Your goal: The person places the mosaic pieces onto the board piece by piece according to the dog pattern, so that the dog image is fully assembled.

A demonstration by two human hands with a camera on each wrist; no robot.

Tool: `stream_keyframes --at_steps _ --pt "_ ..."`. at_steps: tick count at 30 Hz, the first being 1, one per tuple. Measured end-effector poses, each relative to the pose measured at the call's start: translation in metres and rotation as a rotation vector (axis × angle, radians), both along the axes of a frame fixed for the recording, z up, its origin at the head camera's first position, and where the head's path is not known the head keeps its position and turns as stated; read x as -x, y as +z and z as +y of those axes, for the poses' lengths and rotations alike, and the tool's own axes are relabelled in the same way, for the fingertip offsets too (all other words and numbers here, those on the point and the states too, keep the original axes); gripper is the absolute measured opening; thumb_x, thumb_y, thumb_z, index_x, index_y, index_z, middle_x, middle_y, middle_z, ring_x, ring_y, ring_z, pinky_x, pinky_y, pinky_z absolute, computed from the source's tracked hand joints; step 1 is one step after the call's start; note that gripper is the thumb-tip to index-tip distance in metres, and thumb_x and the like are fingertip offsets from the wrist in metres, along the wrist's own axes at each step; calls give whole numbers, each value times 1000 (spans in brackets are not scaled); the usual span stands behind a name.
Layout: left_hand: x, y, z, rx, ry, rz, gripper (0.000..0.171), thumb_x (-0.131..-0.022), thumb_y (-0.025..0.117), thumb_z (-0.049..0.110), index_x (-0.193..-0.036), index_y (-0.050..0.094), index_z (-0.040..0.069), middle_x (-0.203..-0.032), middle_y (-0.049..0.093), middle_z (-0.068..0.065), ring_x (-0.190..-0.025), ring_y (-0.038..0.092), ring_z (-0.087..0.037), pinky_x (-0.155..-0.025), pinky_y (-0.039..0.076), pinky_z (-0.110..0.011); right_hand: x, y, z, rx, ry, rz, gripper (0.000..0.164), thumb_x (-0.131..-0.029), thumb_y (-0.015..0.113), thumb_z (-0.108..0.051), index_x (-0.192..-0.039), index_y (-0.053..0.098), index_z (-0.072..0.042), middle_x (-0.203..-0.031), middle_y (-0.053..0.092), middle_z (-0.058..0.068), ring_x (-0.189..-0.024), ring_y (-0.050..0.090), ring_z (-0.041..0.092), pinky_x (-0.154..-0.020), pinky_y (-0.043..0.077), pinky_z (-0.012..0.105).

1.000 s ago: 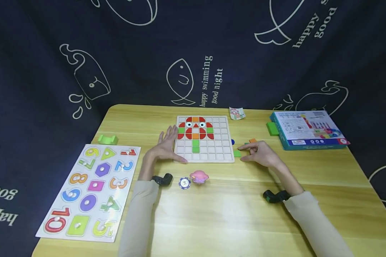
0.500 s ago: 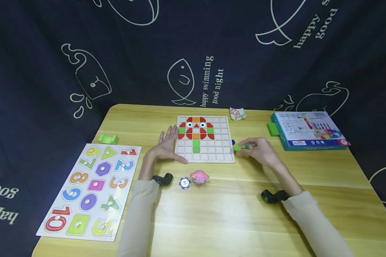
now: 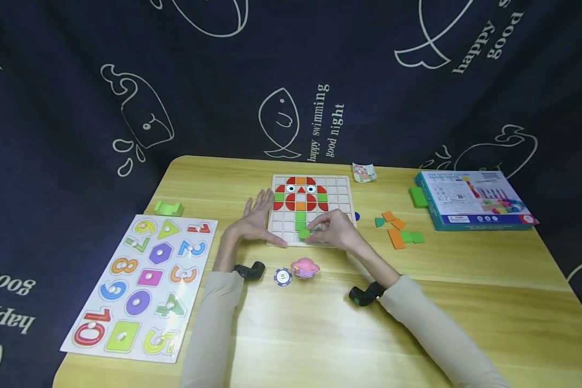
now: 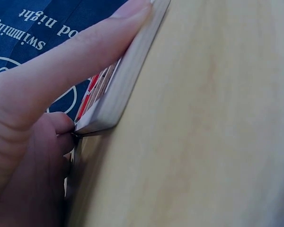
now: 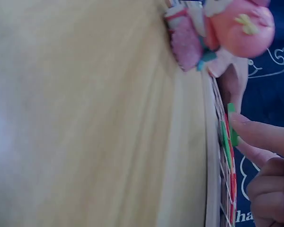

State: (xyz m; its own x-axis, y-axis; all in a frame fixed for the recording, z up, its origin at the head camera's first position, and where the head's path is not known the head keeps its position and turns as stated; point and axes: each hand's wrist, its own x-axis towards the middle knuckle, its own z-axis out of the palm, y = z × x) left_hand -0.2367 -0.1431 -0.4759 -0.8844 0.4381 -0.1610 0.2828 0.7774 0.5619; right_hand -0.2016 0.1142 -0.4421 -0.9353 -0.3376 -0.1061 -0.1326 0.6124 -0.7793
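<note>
A white grid board [image 3: 337, 186] bears red, orange, green and white tiles in a figure with two eyes, with a green stem below it. At the board's front left corner my left hand [image 3: 254, 222] is spread, its thumb along the front edge and its fingers by the left side; the thumb [image 4: 85, 56] lies straight in the left wrist view. My right hand [image 3: 337, 230] pinches a green square tile [image 3: 304, 234] over the cells just below the green stem. In the right wrist view the green tile [image 5: 233, 125] is between thumb and finger, tilted above the board.
Loose orange tiles [image 3: 396, 238], green tiles [image 3: 412, 237] and a blue round piece [image 3: 357, 216] lie right of the board. In front stand a pink toy figure [image 3: 305, 268] and a poker chip [image 3: 283, 277]. A number puzzle [image 3: 145, 285] lies left, a box [image 3: 475, 199] right.
My right hand has picked up a green tile from right of the board and carried it left over the lower cells. My left hand stays at the board's corner.
</note>
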Motion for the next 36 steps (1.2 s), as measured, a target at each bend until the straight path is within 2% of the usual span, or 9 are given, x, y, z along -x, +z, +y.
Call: stream_keyframes --at_steps 4,6,12,16,22,26,28,31,36 --pt "0 -1 0 4 0 -1 147 -54 81 70 -155 -7 10 -163 -16 -7 -150 -20 -23 -121 -15 -51 -1 -3 -6 -19 14 4 26 -66 88 -17 -90 78 -12 -60 49 -2 -58 39 15 -51 27 22" --pt "0 -1 0 6 1 -2 147 -54 81 69 -155 -7 10 -163 -16 -6 -150 -20 -23 -121 -15 -51 0 -4 -6 -12 25 6 28 -65 89 -18 -91 78 -13 -55 46 -1 -54 38 15 -49 26 22" --pt "0 0 0 17 -2 -5 147 -54 81 69 -155 -8 10 -163 -16 -6 -150 -20 -23 -121 -15 -50 6 -8 -1 24 120 -22 26 -72 85 -14 -96 78 -12 -48 38 -4 -48 31 11 -47 25 19" --pt "0 1 1 16 0 -12 146 -54 81 69 -155 -8 11 -163 -16 -5 -150 -20 -22 -121 -15 -50 10 -11 -3 18 168 -23 23 -75 82 -15 -98 78 -13 -47 39 -5 -46 31 9 -46 26 18" --pt "0 1 1 15 1 -12 146 -55 82 68 -155 -7 10 -163 -16 -6 -150 -20 -22 -121 -16 -49 14 -12 -3 36 185 -42 23 -74 83 -16 -96 78 -15 -44 40 -5 -43 31 8 -46 28 18" --pt "1 2 3 15 -2 -9 146 -55 82 68 -155 -7 10 -163 -16 -6 -150 -20 -22 -121 -16 -49 14 -10 1 62 209 -72 28 -74 83 -16 -101 77 -14 -46 38 -5 -46 31 8 -48 29 18" --pt "1 2 3 15 -3 -8 146 -54 82 68 -155 -7 10 -163 -16 -6 -150 -20 -22 -121 -15 -50 14 -7 6 67 199 -77 30 -75 83 -17 -104 76 -14 -49 37 -5 -49 31 9 -49 28 19" --pt "0 3 3 19 -4 -9 147 -54 82 68 -155 -7 11 -163 -16 -6 -150 -20 -22 -121 -15 -49 11 0 23 55 128 -88 30 -77 82 -19 -106 76 -17 -53 35 -3 -52 31 12 -48 25 20" --pt "-1 2 1 17 -4 -7 147 -54 82 68 -155 -8 10 -163 -17 -7 -150 -20 -23 -121 -15 -49 10 11 75 -5 -15 -65 32 -81 78 -23 -111 73 -15 -56 33 -3 -49 28 11 -44 23 23"
